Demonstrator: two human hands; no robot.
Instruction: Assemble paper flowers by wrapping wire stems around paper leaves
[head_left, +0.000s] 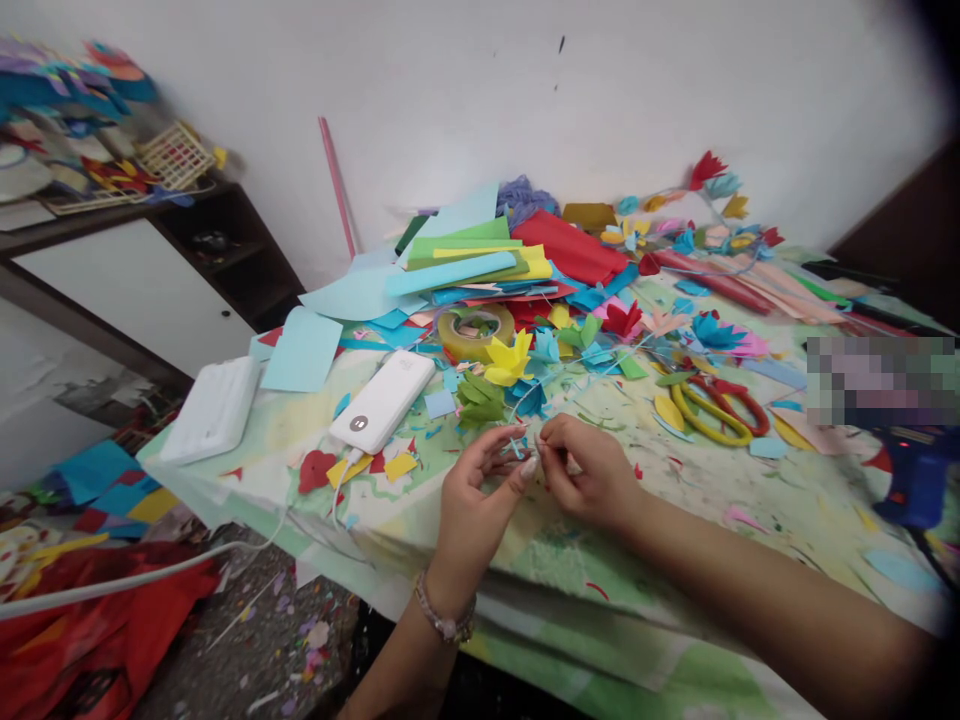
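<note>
My left hand, with a beaded bracelet at the wrist, has its fingers curled round a small light-blue piece, which looks like a narrow paper strip or bit of cord. My right hand meets it fingertip to fingertip, thumb and forefinger pinched; what lies in that pinch is too small to make out. Just beyond the hands lie a yellow paper flower, a green paper flower and a dark-blue one partly covered. A pale cord runs among the flowers behind my fingers.
A white power bank with a cable lies left of my hands, beside another white box. Behind are a tape roll and stacked coloured paper. To the right are yellow-handled scissors and a blue glue gun.
</note>
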